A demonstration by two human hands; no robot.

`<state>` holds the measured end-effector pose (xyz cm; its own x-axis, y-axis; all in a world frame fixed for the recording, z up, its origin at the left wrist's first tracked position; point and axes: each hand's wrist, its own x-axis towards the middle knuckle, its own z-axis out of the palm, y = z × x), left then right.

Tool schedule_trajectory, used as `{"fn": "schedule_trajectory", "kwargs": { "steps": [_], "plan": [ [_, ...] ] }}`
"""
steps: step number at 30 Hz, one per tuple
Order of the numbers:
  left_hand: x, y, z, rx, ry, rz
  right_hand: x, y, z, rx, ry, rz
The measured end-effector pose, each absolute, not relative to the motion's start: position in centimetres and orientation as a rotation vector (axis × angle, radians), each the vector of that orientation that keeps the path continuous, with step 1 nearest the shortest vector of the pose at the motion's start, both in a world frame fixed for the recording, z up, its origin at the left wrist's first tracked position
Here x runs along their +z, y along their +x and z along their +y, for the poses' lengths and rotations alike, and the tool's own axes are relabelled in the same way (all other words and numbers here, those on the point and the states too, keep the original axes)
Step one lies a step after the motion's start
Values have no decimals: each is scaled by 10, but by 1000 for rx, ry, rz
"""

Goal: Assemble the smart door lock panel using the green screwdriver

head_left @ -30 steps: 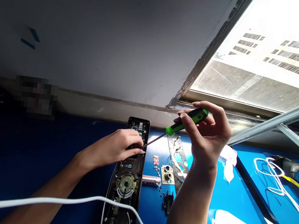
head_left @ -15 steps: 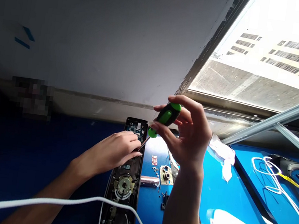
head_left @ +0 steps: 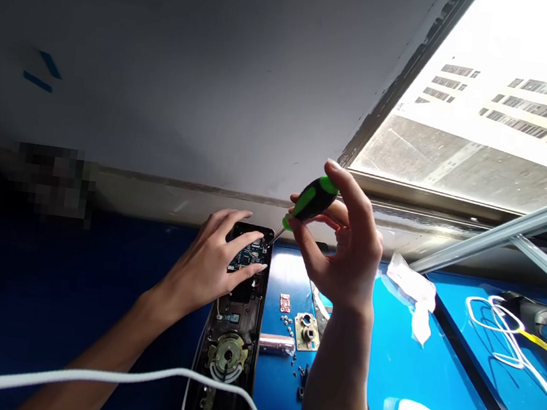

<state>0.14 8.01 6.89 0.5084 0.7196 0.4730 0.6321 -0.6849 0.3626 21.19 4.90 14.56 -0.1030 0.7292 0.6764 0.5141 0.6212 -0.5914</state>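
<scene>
The right hand [head_left: 348, 252] pinches a screwdriver [head_left: 312, 200] with a green-and-black handle between thumb and fingers, its thin shaft angled down, the tip at the upper right of a circuit board [head_left: 250, 256]. That board sits in the top of an electronic door lock [head_left: 228, 354], which lies lengthwise, back open, on the blue worktop [head_left: 398, 363]. The left hand [head_left: 209, 267] is open, fingers spread, its palm and fingers over the lock's upper part, gripping nothing. Just right of the lock lie a small red board [head_left: 285, 303], scattered screws [head_left: 290, 328], a silver cylinder [head_left: 277, 344] and a brass plate [head_left: 307, 332]. A white cable [head_left: 80, 371] crosses in front of the lock.
</scene>
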Motion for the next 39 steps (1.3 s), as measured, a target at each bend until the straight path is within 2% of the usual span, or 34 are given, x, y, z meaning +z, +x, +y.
{"fn": "schedule_trajectory", "kwargs": {
  "steps": [15,20,26,30,35,39],
  "plan": [
    [52,7,82,802,2407,1178,122,208,71,-14,-886,-1749],
    [52,7,82,807,2387,1201,127,208,66,170,-811,-1726],
    [53,7,81,790,2386,1191,130,208,65,30,-800,-1638],
    [54,7,81,793,2388,1197,130,208,64,149,-763,-1655],
    [54,6,81,770,2383,1192,132,210,62,32,-758,-1581],
    [53,6,81,767,2389,1203,132,210,62,151,-737,-1672]
  ]
}}
